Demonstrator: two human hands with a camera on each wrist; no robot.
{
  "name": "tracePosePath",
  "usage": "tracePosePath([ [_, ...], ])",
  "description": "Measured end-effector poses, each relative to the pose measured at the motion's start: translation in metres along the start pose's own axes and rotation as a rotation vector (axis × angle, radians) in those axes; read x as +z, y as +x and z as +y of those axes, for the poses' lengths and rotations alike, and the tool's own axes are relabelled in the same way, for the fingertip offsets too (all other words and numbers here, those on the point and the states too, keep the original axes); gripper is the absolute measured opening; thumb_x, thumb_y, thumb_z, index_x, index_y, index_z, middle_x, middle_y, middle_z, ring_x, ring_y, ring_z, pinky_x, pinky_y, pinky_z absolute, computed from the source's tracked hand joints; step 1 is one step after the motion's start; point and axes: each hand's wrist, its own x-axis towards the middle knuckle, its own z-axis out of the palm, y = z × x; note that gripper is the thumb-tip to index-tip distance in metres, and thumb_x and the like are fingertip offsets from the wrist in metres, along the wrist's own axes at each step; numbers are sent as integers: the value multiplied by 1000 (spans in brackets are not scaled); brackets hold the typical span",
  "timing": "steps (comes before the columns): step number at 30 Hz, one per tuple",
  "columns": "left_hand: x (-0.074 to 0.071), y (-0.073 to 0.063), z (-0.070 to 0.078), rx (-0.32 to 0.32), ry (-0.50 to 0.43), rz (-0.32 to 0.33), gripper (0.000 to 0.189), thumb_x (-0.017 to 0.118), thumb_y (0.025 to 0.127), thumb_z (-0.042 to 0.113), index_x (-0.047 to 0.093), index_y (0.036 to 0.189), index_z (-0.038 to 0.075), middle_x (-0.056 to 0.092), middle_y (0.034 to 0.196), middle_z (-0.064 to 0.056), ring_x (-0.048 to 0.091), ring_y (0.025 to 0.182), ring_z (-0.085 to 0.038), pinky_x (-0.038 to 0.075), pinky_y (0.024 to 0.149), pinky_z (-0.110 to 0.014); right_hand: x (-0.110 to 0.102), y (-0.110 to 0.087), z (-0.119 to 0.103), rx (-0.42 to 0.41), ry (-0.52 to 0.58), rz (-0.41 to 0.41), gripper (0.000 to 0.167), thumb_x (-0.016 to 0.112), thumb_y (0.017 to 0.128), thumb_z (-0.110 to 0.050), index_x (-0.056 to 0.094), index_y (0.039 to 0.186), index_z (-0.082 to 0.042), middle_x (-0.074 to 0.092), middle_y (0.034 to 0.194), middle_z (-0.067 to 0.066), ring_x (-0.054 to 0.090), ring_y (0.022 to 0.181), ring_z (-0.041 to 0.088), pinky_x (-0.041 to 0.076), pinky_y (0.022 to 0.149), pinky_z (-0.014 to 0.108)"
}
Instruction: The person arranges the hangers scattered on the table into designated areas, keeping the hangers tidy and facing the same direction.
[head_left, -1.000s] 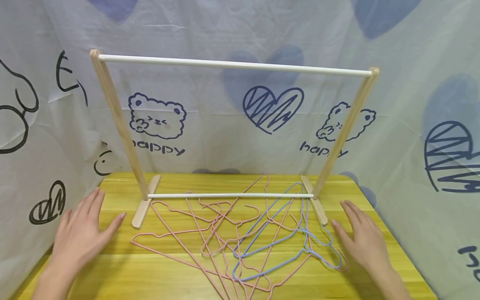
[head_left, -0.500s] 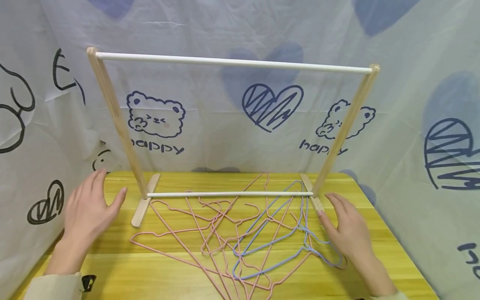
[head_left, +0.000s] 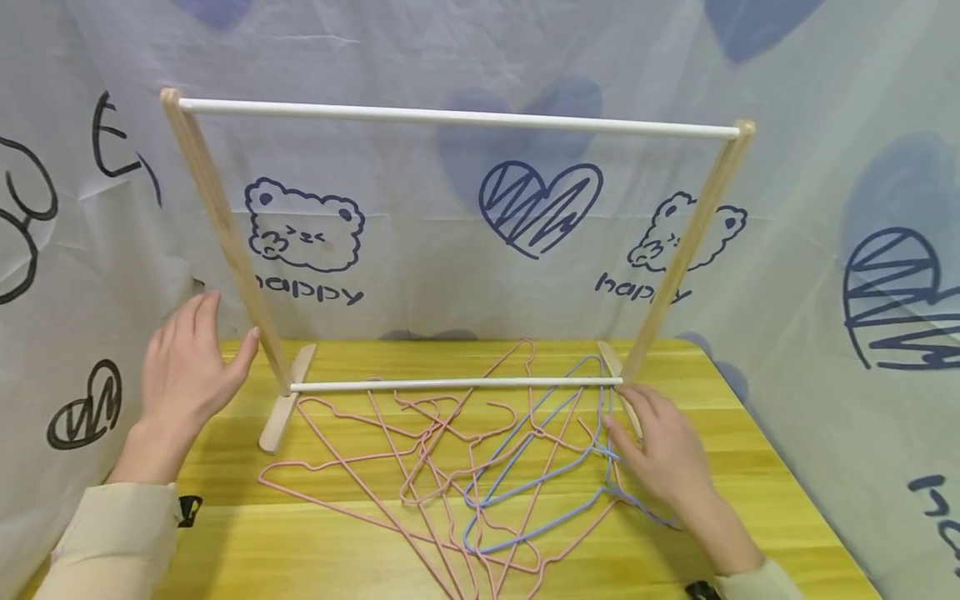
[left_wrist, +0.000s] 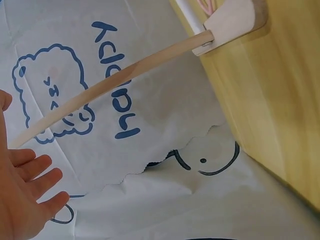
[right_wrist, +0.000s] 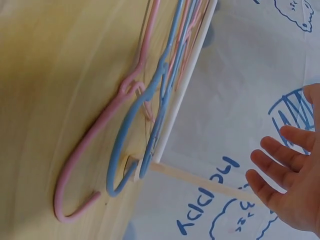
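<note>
A rack with wooden posts and white rods stands on the table. My left hand is raised beside its left post, fingers extended, holding nothing; the left wrist view shows the open palm near that wooden post. Over the hooks of the blue hangers hovers my right hand, its fingers loosely extended and nothing in them. In the right wrist view a blue hook and a pink hook lie apart from the fingers. Several pink hangers lie tangled across the middle, in front of and under the rack.
The yellow wooden table carries everything. Behind it and at both sides hangs a pale cloth printed with hearts and bears. The rack's left foot rests near the table's left side.
My left hand has risen and moved slightly right toward the left post. My right hand has moved left, over the blue hanger hooks. The hangers and rack have stayed in place.
</note>
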Motion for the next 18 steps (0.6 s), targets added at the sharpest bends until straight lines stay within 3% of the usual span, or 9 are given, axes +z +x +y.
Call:
tracePosePath([
  [8,-1,21,-4,-2,43,-22,77,53,103,43,31,154,-9,38,152,-36,39,135,-58,28,109,-72,8,-2,-9,57,-17,-139,51,63,103,-38,59,140,-3,59,141,21,58,127,44,47,102,61],
  [18,2,41,-8,-13,77,-34,75,52,103,44,36,150,-12,42,146,-38,42,130,-58,31,106,-71,23,-5,-12,5,-41,-155,51,66,100,-40,63,134,-2,64,134,19,63,120,41,52,97,57],
])
